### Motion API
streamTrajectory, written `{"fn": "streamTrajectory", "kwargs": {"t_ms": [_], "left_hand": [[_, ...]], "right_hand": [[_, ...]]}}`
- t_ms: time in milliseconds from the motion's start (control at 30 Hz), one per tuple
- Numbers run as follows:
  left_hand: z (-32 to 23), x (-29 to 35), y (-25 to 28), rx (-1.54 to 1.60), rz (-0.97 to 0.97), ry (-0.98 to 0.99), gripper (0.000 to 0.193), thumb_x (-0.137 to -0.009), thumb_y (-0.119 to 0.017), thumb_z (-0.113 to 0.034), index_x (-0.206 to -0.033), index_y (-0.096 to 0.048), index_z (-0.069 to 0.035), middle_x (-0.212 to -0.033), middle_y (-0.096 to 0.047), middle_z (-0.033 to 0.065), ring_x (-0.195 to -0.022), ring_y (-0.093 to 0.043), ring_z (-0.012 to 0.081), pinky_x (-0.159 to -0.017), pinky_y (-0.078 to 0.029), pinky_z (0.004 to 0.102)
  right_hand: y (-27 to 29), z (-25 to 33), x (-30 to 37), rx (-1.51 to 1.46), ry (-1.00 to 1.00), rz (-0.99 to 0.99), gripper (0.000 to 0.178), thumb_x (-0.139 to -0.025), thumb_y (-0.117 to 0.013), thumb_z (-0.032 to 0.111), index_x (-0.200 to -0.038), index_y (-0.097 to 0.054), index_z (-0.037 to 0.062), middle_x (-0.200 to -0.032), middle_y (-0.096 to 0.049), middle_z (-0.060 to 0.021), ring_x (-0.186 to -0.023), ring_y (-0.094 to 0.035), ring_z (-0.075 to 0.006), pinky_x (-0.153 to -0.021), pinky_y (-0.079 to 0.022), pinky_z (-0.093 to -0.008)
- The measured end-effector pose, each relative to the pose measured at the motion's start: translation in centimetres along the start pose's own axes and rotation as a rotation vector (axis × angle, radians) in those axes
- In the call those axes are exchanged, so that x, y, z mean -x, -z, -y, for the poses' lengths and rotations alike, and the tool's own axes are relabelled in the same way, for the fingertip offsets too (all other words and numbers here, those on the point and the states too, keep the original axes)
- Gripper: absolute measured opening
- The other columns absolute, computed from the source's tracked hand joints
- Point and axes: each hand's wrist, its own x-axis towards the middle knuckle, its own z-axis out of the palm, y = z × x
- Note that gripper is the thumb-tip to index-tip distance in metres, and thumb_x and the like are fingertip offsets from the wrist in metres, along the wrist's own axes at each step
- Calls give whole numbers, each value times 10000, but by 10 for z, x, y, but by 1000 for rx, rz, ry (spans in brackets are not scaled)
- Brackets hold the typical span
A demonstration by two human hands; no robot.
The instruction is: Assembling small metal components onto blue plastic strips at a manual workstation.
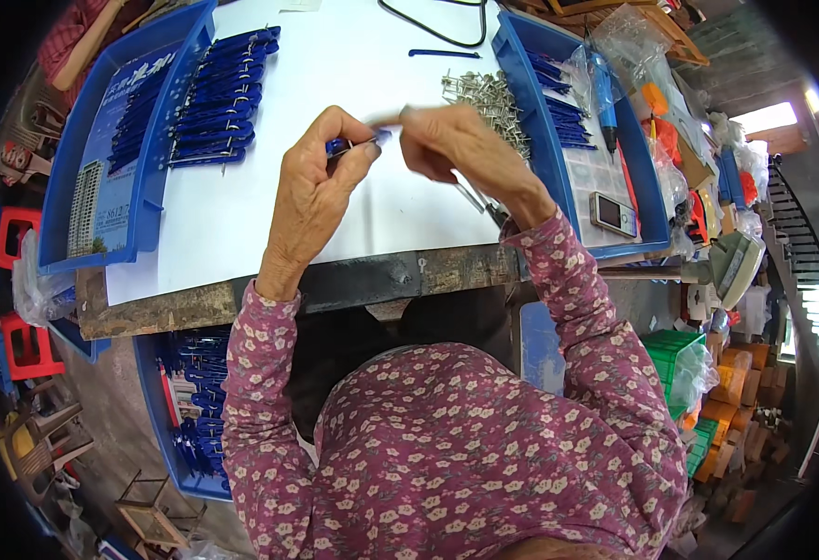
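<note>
My left hand (314, 182) pinches a small dark-blue piece (336, 147) between thumb and fingers above the white-covered table (335, 224). My right hand (475, 149) is curled close to the tip of that piece; its fingers are smeared by motion, so what they grip is unclear. A thin metal tool-like end (470, 196) shows under the right palm. Right of my hands lies a heap of silvery metal pins (489, 98). To the left, a row of blue strip-shaped pieces with metal parts (223, 98) is laid out. A single blue strip (444, 53) rests beyond my hands.
A blue bin (151, 201) at the left holds more strips. The right blue bin (559, 182) contains strips, a blue power screwdriver (603, 103) and a phone (613, 215). A black cord (437, 35) curves at the far side. Below the table edge sits another filled bin (157, 411).
</note>
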Motion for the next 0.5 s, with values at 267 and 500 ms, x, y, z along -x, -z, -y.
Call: {"fn": "streamTrajectory", "kwargs": {"t_ms": [267, 500], "left_hand": [[-3, 0, 1, 33, 21, 13, 88, -826, -539, -83, -782, -492, -22, -666, -447, -22, -614, -381, 36, -525, -320, 188], [10, 5, 3, 132, -8, 6, 72, -818, -555, -94, -803, -521, -33, -655, -444, -27, -579, -370, 33, -521, -308, 182]], "right_hand": [[-6, 3, 7, -83, -14, -30, 533, -903, -425, 417, -1196, -487, -23, -552, -444, 23, -436, -359, -29, -377, -276, -173], [-14, -9, 7, 46, -9, -24, 266, -827, -616, 274, -902, -659, 23, -555, -461, 39, -489, -363, -23, -421, -272, -193]]}}
